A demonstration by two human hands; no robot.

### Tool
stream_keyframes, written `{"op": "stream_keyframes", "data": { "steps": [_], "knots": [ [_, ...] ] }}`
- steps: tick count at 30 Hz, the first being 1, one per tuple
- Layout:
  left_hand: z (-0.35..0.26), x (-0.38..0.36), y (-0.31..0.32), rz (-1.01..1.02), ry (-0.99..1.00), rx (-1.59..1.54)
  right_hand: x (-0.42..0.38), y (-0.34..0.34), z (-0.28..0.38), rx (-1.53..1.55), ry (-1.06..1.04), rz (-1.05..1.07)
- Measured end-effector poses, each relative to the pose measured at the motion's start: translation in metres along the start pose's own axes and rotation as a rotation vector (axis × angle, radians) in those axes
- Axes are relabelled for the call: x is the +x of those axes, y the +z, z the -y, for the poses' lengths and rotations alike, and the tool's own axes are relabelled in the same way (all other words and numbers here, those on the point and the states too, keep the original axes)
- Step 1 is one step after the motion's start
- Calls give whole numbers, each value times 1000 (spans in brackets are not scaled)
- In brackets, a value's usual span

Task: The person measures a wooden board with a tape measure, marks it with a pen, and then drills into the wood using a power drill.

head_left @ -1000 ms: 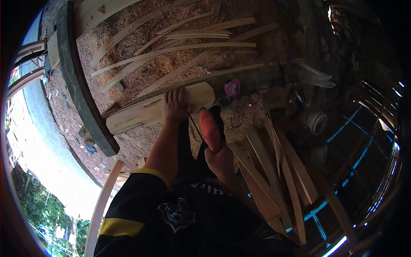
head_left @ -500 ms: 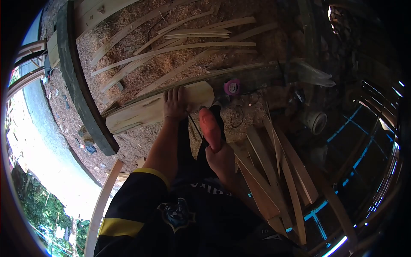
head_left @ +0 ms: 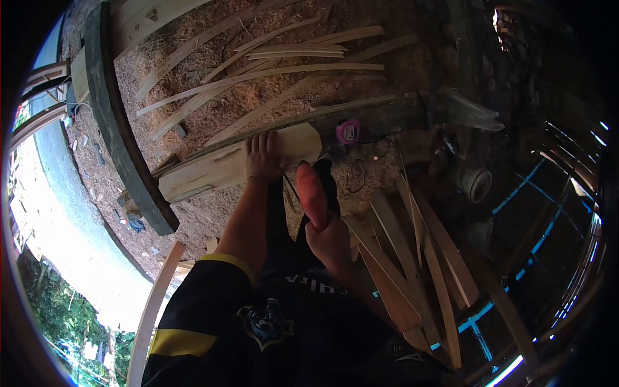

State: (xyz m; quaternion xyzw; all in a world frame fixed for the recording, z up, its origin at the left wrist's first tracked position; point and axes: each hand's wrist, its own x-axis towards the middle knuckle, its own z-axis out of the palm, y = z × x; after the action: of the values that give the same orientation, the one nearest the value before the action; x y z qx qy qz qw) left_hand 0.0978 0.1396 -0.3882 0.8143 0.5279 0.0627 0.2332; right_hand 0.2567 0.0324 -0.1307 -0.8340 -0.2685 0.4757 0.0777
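Observation:
A pale wooden plank (head_left: pixel 203 173) lies across a long dark timber. My left hand (head_left: pixel 263 158) rests flat on it near its right part, fingers stretched toward the far edge. In my right hand (head_left: pixel 327 242) is a red-orange power tool (head_left: pixel 311 193), gripped at its near end, with its far end pointing toward the plank's right end. A thin dark cord (head_left: pixel 294 190) runs beside the tool. Just right of the plank, a purple tape measure (head_left: pixel 349 131) sits on the dark timber (head_left: pixel 387 116).
Several thin wood strips (head_left: pixel 277 69) lie on shavings-covered ground beyond the plank. A dark beam (head_left: pixel 119 122) crosses at left. More cut boards (head_left: pixel 412 258) lean at lower right, near a pale round container (head_left: pixel 476 184). A clear plastic bag (head_left: pixel 474 113) lies farther right.
My right hand and the red-orange tool have shifted slightly to the left. My left hand stays in place on the plank.

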Motion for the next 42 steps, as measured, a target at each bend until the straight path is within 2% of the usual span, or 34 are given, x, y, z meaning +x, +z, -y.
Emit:
{"op": "stream_keyframes", "data": {
  "steps": [33,42],
  "knots": [
    [0,2,-4,72,-18,6,2,1,-2,61,15,10],
    [-2,4,-9,106,13,45,2,8,-8,24,-43,-37]
  ]
}}
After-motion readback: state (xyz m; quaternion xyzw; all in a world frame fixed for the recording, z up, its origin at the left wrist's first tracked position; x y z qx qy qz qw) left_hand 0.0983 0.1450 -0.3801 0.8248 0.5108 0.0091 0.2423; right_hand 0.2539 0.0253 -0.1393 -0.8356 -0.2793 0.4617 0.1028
